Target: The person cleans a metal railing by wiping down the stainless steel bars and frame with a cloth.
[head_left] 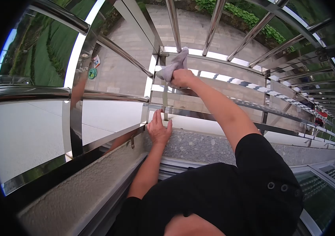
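Observation:
My right hand [182, 78] is closed on a greyish-purple cloth [175, 67], which bunches up over the corner of a shiny metal window guard. The cloth lies against the bars near the corner post [154, 72]. Lower down, my left hand [159, 129] rests with its fingers stretched out near the bottom metal rail [183, 112], beside the stone sill. A flat strip [165, 98] hangs or runs upright between the two hands; what it is I cannot tell.
Polished bars [214, 25] fan out ahead and to the right. Below lies a paved ground [132, 51] with green plants [238, 15]. A speckled stone sill [214, 145] and a sliding window frame [317, 185] are close to my body. A rough wall ledge [84, 181] runs at left.

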`<state>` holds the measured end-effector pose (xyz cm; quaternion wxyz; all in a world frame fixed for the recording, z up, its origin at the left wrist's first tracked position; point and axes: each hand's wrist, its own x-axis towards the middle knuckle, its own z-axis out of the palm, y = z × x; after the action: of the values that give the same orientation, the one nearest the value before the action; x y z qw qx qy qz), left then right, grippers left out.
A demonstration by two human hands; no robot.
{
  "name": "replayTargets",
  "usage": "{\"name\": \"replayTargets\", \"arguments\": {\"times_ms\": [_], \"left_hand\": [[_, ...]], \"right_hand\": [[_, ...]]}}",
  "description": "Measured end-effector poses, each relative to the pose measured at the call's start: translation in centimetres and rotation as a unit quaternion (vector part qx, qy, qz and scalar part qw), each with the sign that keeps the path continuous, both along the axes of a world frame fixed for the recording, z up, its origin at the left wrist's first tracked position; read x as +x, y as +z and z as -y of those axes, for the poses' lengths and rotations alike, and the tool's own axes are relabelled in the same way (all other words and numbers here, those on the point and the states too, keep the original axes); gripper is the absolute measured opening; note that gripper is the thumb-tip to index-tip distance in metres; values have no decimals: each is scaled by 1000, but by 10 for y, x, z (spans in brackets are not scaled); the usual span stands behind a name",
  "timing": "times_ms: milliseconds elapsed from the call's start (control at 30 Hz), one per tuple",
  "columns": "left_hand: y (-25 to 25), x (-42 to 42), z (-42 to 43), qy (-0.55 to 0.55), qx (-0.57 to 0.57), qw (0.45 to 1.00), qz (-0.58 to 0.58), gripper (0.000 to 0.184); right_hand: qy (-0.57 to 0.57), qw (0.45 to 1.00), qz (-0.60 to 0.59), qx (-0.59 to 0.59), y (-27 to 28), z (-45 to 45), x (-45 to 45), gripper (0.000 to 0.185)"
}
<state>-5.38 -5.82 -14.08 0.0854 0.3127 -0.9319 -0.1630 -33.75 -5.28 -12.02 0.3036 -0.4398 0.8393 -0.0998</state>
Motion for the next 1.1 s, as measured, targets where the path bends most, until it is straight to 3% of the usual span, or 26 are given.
{"name": "replayTargets", "arguments": {"times_ms": [67, 100, 133, 167, 233, 367, 433, 500, 567, 600, 667, 700, 767, 900, 933, 1033, 1100], "left_hand": [[0, -1, 1, -1, -4, 1000, 2, 75], [0, -2, 2, -1, -7, 1000, 2, 75], [-1, -1, 1, 0, -8, 1000, 4, 75], [-1, 1, -1, 0, -8, 1000, 4, 75], [-1, 0, 0, -1, -12, 1000, 1, 74], [-2, 0, -1, -4, -24, 1000, 0, 73], [0, -1, -2, -3, -17, 1000, 7, 72], [5, -2, 1, 0, -16, 1000, 15, 71], [7, -4, -2, -4, -12, 1000, 22, 70], [6, -5, -2, -3, -21, 1000, 22, 70], [3, -5, -3, -10, -36, 999, 23, 70], [3, -6, -4, -9, -29, 999, 28, 70], [4, -6, -3, -1, -19, 999, 40, 70], [3, -5, -4, -14, -30, 999, 29, 69], [3, -3, -5, -16, -26, 999, 30, 69], [5, -7, -4, -13, -18, 999, 25, 69], [5, -5, -3, -12, -9, 999, 32, 69]], "right_hand": [[-46, 995, 44, -80, -8, -35, 23, 38], [-130, 956, 182, -190, -11, -53, 24, 35], [-210, 879, 314, -291, -17, -72, 24, 33], [-284, 765, 436, -379, -15, -91, 27, 32], [-356, 709, 431, -430, 16, -125, 14, 33], [-318, 711, 348, -521, 63, -156, -41, 34], [-249, 817, 180, -489, 67, -155, -57, 32], [-134, 879, -36, -457, 67, -144, -57, 31], [-106, 836, -149, -518, 75, -119, -31, 32], [-119, 819, -183, -530, 54, -104, -26, 36], [-181, 846, -152, -478, 21, -67, -26, 27], [-179, 843, -204, -465, 2, -42, -36, 23], [-274, 900, -117, -319, -22, -4, -57, 27], [-251, 927, -179, -215, -14, 0, -54, 25], [-214, 933, -182, -225, -20, -9, -51, 30], [-102, 899, -350, -242, -41, -36, -53, 31], [-104, 900, -323, -274, -52, -46, -50, 34]]}}
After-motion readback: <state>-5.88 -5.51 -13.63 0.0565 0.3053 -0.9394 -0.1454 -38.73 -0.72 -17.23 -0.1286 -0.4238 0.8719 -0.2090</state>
